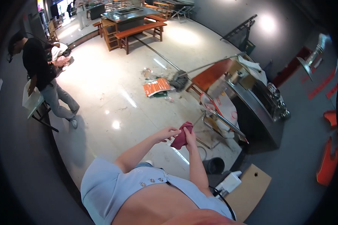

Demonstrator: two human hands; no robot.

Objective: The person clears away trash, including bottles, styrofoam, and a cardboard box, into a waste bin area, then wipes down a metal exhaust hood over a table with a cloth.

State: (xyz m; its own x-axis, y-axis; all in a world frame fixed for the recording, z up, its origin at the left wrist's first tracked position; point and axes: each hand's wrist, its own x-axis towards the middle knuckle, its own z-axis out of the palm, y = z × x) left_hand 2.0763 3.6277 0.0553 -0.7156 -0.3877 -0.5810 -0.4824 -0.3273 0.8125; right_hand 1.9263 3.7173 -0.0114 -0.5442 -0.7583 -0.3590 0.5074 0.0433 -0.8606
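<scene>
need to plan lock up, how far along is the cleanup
Perhaps midway: much of the litter looks gathered in a loose patch beside the mop. In hand is a red cloth, held by the right hand and touched by the left hand. That litter seems left to pick up, and the crowded counter likely needs sorting.

your view: worn on your head, facing forward and steeply down over the pale floor (pixel 101 101).
shirt (pixel 105 183): yours, closest, along the bottom edge.
left hand (pixel 168 134) and right hand (pixel 190 138): farther out, just below centre.
table (pixel 129 14): well beyond, near the top edge.
frame: wide, curved, dark at the corners.
</scene>
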